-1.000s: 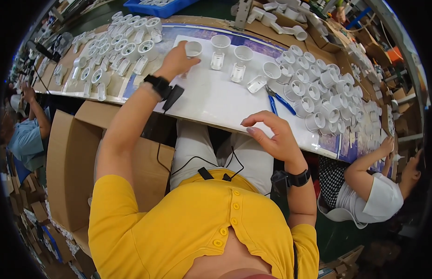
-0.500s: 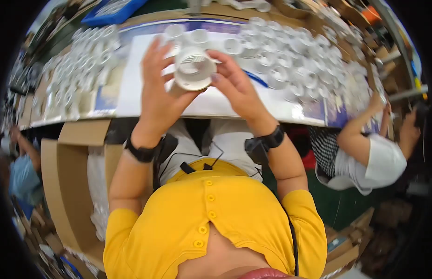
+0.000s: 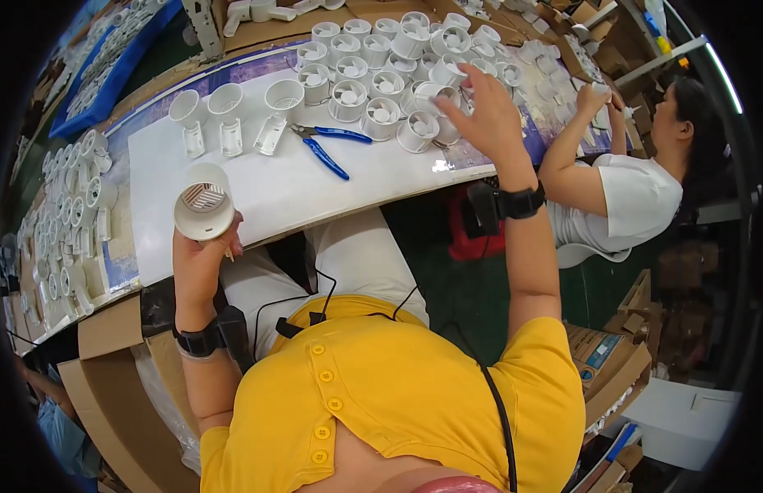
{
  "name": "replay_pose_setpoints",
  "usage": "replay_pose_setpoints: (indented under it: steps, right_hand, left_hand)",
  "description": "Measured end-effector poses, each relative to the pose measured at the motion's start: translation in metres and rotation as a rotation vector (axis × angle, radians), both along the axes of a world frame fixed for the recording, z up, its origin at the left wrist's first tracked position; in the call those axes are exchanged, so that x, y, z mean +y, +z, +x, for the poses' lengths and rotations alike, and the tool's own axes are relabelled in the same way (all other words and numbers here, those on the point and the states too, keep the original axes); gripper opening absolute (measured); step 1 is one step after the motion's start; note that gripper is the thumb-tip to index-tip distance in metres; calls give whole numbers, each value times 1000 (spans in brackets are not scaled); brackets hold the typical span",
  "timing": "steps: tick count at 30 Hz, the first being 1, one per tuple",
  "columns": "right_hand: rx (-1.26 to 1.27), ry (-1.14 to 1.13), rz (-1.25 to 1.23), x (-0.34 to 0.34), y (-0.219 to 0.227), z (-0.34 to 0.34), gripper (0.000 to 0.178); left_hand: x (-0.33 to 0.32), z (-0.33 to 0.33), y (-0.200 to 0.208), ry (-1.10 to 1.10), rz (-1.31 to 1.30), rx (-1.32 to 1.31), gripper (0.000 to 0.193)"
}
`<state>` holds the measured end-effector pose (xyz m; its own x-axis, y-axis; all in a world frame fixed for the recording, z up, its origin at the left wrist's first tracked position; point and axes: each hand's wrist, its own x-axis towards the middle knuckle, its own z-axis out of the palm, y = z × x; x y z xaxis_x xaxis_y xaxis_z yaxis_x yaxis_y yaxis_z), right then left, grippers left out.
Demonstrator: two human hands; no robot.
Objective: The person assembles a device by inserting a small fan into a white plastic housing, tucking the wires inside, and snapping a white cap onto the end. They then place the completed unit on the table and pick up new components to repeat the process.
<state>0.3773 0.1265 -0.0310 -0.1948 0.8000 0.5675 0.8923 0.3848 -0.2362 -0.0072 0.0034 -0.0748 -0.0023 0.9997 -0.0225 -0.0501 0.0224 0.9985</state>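
My left hand [image 3: 199,267] is closed around the lower part of a white plastic fan housing [image 3: 205,201], a round cup with a slotted grille inside, held up near the table's front edge. My right hand [image 3: 492,115] reaches over a cluster of white round cups with small fan blades [image 3: 387,82], its thumb and fingers spread. Its fingertips are at one of these fan cups [image 3: 449,67]; whether they touch it I cannot tell. On the white sheet lie several white housings with handles [image 3: 226,103], beside blue-handled cutting pliers [image 3: 328,144].
More white handled housings [image 3: 69,214] crowd the table's left end. A blue tray [image 3: 110,78] of parts stands at the far left. An open cardboard box [image 3: 110,394] is below the table at my left. A co-worker in a white shirt [image 3: 636,193] sits at my right.
My hands have parted: the left carried the fan housing left and nearer, while the right let go and moved right to the fan cups. My view has turned, and the pliers show more fully.
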Motion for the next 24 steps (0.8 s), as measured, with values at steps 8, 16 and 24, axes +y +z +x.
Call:
replay_pose_setpoints:
  steps: [8, 16, 24]
  right_hand:
    - [-146, -105, -3, 17, -18, 5, 46]
    - [1783, 749, -761, 5, -10, -32, 47]
    - [1873, 1014, -1082, -28, -57, -101, 53]
  left_hand:
    - [-2, -5, -11, 52, 0, -51, 36]
    - [19, 17, 2, 72, 88, -118, 46]
    - [53, 68, 36, 41, 190, -214, 51]
